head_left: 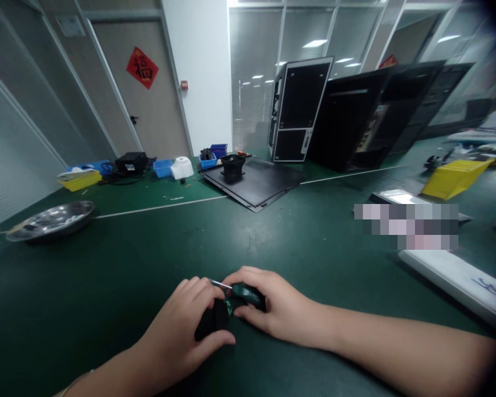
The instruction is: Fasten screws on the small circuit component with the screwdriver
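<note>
Green tabletop (149, 248) beneath hands (186, 311) with a boxy black part (220, 316)

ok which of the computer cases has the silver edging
The leftmost case: silver trim frames its black face, while the cases to its right have dark edges.

Your left forearm (107, 372) is coming in from the lower left, slanting up and rightward. Your left grip (190, 311) is curling closed, back of it facing up, fingers (198, 289) bunching and bending over the top, left thumb (217, 341) stretching out rightward below them. Your right forearm (388, 342) is reaching in from the lower right, bare, running leftward at a shallow slant. Your right grip (273, 303) is closing too, index finger arching above, right thumb (252, 318) pointing left underneath. Both grips are facing each other, sitting near together.
</note>
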